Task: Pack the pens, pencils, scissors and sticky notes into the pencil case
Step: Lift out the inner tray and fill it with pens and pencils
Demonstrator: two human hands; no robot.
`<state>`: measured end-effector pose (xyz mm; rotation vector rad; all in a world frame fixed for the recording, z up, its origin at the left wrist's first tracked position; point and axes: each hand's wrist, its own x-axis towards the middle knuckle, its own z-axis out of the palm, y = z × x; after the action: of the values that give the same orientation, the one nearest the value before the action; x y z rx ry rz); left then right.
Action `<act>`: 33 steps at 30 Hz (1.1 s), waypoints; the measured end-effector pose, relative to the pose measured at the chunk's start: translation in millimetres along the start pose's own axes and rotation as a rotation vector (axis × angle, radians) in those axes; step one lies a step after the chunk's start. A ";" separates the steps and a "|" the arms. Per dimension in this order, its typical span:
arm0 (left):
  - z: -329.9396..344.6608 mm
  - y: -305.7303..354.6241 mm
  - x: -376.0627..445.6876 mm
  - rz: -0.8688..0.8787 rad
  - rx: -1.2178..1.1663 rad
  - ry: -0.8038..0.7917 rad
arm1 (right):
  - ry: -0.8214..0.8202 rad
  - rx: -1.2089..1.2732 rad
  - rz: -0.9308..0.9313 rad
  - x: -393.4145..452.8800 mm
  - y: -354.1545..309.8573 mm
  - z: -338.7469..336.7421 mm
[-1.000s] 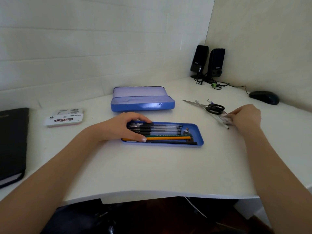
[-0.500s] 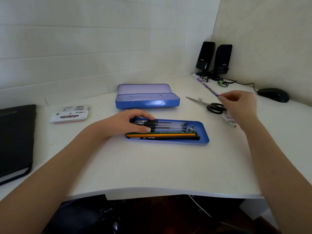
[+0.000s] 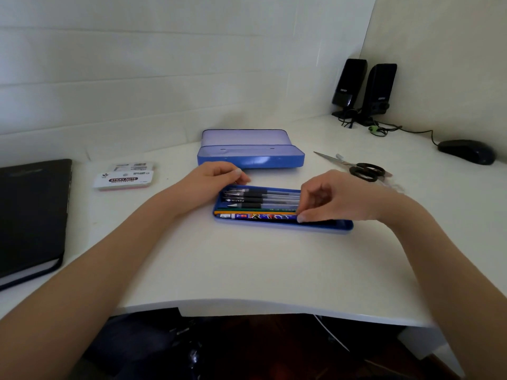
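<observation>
The blue pencil case tray [image 3: 346, 225] lies mid-table and holds several black pens [image 3: 255, 199], a green and an orange pencil, and a patterned blue pencil [image 3: 260, 216] along its near side. My right hand [image 3: 334, 198] pinches the patterned pencil's right end inside the tray. My left hand [image 3: 212, 177] rests with curled fingers at the tray's far left corner. The scissors [image 3: 363, 170] lie to the right on the table. The sticky notes pack [image 3: 123, 179] lies to the left.
The blue case lid [image 3: 251, 157] lies upside down behind the tray. A black notebook [image 3: 30, 212] sits at the far left. Two black speakers [image 3: 362, 89] and a mouse [image 3: 466, 151] stand in the back right corner. A clear ruler lies under the scissors.
My right hand lifted the patterned pencil from beside the scissors and brought it left into the tray's near side. My left hand slid off the pens to the tray's far left corner.
</observation>
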<state>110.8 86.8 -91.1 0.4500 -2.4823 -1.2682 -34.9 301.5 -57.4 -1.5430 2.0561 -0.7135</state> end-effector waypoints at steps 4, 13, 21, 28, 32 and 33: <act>1.4 0.9 -0.4 -0.022 -0.008 -0.003 | -0.012 -0.013 -0.012 2.9 -2.2 4.3; -5.1 9.9 -8.3 0.018 0.052 -0.308 | -0.057 0.038 -0.063 6.7 -2.4 9.7; -5.4 11.0 -9.4 0.015 0.056 -0.347 | -0.061 0.010 -0.041 10.4 1.6 11.9; -5.5 10.7 -8.9 -0.007 0.026 -0.327 | -0.067 0.035 -0.032 2.9 -4.4 4.4; -2.3 8.0 -6.4 0.018 0.015 -0.139 | -0.121 -0.080 -0.035 3.9 -5.6 9.2; -0.9 6.4 -4.5 0.023 -0.020 -0.044 | -0.088 -0.108 -0.031 5.9 -3.6 10.6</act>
<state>114.4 91.5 -86.0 0.3918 -2.5016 -1.3068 -27.0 293.6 -63.5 -1.6394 2.0394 -0.5433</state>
